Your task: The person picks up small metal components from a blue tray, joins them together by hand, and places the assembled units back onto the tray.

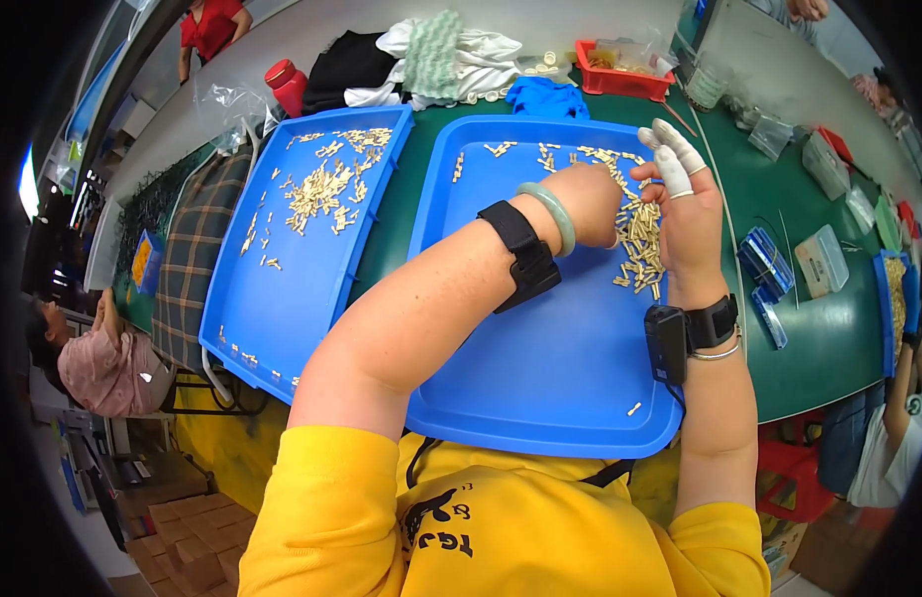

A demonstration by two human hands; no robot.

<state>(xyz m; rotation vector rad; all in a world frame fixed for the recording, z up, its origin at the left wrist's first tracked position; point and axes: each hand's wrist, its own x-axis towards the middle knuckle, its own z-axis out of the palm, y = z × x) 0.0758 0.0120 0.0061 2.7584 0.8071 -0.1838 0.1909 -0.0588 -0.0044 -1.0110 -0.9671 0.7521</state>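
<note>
My left hand reaches across a blue tray, its back toward me and fingers curled in at the edge of a pile of small brass-coloured metal pieces. Its fingertips are mostly hidden, so what they hold cannot be made out. To the right of the pile stands my right hand, raised at the tray's side with several fingers stretched up and apart. White finger cots cover some of them; other bare fingertips bend toward the left hand. No piece shows clearly in it. One loose piece lies near the tray's front right.
Another blue tray with more brass pieces stands to the left. Behind are a red bottle, cloths and a red basket. Blue tools and a plastic box lie right. People sit at both sides.
</note>
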